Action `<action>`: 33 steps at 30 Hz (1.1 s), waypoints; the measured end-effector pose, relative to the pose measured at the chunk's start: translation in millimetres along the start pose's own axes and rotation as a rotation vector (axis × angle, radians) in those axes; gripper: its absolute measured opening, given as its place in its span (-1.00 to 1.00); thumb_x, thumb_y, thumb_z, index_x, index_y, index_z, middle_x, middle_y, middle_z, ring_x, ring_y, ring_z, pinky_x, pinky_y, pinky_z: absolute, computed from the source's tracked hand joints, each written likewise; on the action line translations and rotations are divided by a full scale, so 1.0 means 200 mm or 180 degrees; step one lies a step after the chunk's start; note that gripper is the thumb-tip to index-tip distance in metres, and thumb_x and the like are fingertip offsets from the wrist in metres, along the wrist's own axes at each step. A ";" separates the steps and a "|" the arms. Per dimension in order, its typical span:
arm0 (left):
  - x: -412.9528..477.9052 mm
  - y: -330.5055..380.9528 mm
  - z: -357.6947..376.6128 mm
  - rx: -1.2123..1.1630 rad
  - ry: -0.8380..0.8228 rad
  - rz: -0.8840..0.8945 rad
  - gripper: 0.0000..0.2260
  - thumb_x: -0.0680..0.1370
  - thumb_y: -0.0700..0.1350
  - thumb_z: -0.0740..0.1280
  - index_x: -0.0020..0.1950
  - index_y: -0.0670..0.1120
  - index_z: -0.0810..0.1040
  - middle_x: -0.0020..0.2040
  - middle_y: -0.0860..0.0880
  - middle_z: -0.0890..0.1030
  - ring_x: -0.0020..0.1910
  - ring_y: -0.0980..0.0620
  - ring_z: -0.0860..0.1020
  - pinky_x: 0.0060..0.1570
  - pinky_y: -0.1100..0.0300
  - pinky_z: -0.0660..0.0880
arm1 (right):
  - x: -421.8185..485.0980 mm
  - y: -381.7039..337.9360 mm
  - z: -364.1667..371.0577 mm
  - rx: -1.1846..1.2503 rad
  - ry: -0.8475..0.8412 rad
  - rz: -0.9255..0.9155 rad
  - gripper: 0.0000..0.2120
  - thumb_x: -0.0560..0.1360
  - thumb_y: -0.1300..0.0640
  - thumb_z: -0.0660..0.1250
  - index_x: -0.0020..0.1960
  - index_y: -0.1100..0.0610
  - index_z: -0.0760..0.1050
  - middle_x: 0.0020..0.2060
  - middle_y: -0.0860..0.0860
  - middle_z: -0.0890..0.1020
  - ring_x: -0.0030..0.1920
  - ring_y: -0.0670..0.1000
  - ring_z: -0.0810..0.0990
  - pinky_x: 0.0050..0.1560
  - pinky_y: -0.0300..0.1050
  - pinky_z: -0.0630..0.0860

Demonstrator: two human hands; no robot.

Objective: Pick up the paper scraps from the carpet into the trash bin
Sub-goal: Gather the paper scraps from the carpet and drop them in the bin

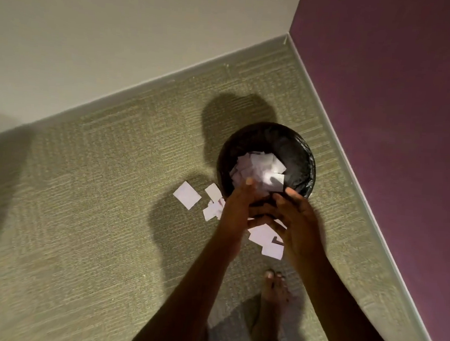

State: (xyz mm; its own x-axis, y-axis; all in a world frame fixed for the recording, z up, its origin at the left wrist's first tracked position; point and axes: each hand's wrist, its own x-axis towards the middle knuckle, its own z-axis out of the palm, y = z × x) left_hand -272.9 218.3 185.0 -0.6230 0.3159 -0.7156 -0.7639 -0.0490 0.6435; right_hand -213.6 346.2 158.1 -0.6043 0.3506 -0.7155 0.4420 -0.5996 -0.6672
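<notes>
A round black trash bin [308, 159] with a dark liner stands on the olive carpet near the room's corner. White paper scraps [261, 167] are piled inside it. My left hand [236, 210] and my right hand [298, 225] hover side by side over the bin's near rim, palms facing each other, fingers spread, and I see nothing gripped in them. Loose scraps lie on the carpet left of the bin [186, 195] and close to its side [212, 209]. More scraps [264, 234] lie below and between my hands, partly hidden by them.
A beige wall [121, 45] runs along the far side and a purple wall [394, 101] along the right, both with pale baseboards; they meet just behind the bin. A bare foot [274, 286] stands on the carpet below the hands. Open carpet [85, 201] stretches to the left.
</notes>
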 end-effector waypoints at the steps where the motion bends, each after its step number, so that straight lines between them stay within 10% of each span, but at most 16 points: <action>1: -0.01 -0.02 0.00 -0.0024 0.0151 0.0095 -0.52 0.74 0.28 0.15 0.35 -0.04 0.64 0.15 -0.12 0.78 0.08 -0.14 0.77 0.03 0.02 0.70 | 0.00 0.01 -0.03 0.0072 0.0064 0.0045 -0.64 0.64 0.19 0.40 0.42 0.01 0.52 0.22 0.10 0.74 0.26 0.18 0.71 0.05 0.02 0.71; 12: -0.02 -0.27 -0.34 -0.0198 0.1577 0.0544 -0.69 0.73 0.12 0.30 0.16 -0.09 0.69 -0.16 -0.12 0.71 -0.25 -0.06 0.66 -0.27 0.11 0.57 | -0.03 0.16 -0.39 0.0147 0.0474 0.0220 -0.72 0.65 0.25 0.35 0.35 0.16 0.58 0.07 0.13 0.73 -0.12 0.03 0.72 -0.05 -0.02 0.56; 21: 0.38 -0.61 -0.73 0.0847 0.1902 -0.0190 -0.59 0.69 -0.06 0.42 0.48 -0.18 0.46 0.24 -0.27 0.68 0.00 -0.12 0.68 -0.02 -0.06 0.66 | 0.20 0.57 -0.60 -0.0485 0.0712 0.0333 -0.81 0.59 0.35 0.40 0.08 0.09 0.56 -0.25 -0.01 0.70 -0.28 -0.04 0.59 -0.25 -0.14 0.48; 27: 0.67 -0.70 -0.95 0.2567 0.2105 0.0211 -0.29 0.55 -0.05 0.58 0.61 -0.18 0.37 0.48 -0.20 0.53 0.46 -0.19 0.51 0.42 -0.10 0.49 | 0.37 0.96 -0.72 -0.2622 0.0639 0.0045 -0.73 0.45 0.35 0.47 0.11 0.11 0.65 0.01 0.03 0.73 0.00 0.08 0.70 -0.11 -0.17 0.53; 33: 0.83 -0.76 -1.16 0.3577 0.2059 0.0907 -0.37 0.46 -0.29 0.54 0.51 -0.26 0.45 0.42 -0.27 0.52 0.42 -0.28 0.48 0.44 -0.10 0.45 | 0.45 1.18 -0.80 -0.4408 0.0206 -0.0515 -0.42 0.45 0.30 0.41 0.44 0.02 0.46 0.39 0.03 0.55 0.34 0.12 0.54 0.18 0.18 0.61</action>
State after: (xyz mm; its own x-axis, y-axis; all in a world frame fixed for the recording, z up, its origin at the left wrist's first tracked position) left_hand -299.0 57.7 -95.8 -0.9436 -0.0951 -0.3172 -0.2355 0.8661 0.4409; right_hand -58.3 351.2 -96.9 -0.6964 0.4019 -0.5945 0.6824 0.6273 -0.3753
